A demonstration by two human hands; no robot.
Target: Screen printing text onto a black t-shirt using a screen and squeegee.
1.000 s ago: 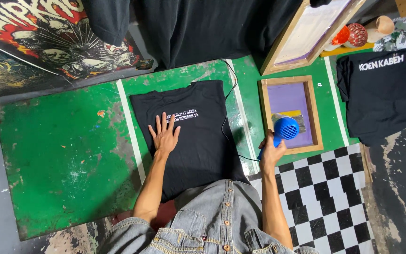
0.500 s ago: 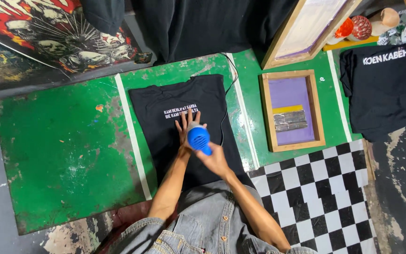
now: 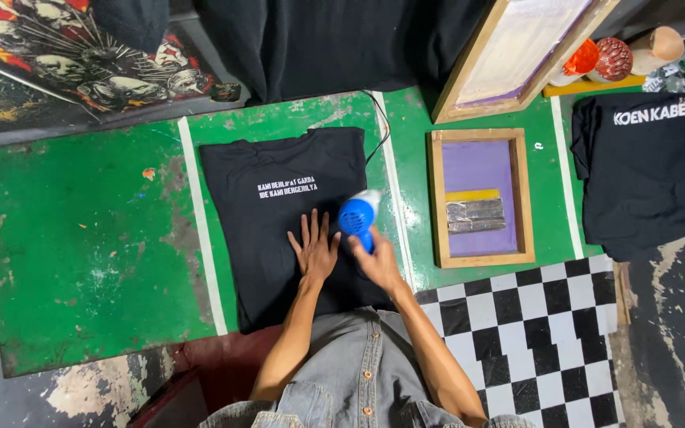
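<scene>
My left hand [image 3: 315, 252] lies flat, fingers spread wide, pressing on the lower middle of the black T-shirt [image 3: 279, 230]; it holds nothing, only rests palm down on the cloth. My right hand [image 3: 376, 261] has its grip closed around the handle of the blue hair dryer [image 3: 357, 214], which sits just right of my left fingertips, near the centre of the frame, with its round blue end facing up toward me and its pale body running on toward the shirt's right edge. The shirt is spread on the green surface [image 3: 81, 246], centre of the frame, between two white tape lines, with a short white print [image 3: 287, 188] across its chest, just above and left of the dryer. A black cord [image 3: 380, 127] runs off the shirt's upper right corner.

To the right of the shirt, well apart from my hands, a wooden printing frame [image 3: 480, 196] with a purple screen lies flat, a grey squeegee bar inside it. A larger wooden frame [image 3: 517, 51] leans in the upper right. Another black shirt [image 3: 652, 174] with white print lies at the right edge. A black-and-white checkered panel [image 3: 549, 341] fills the lower right, beside my right forearm.
</scene>
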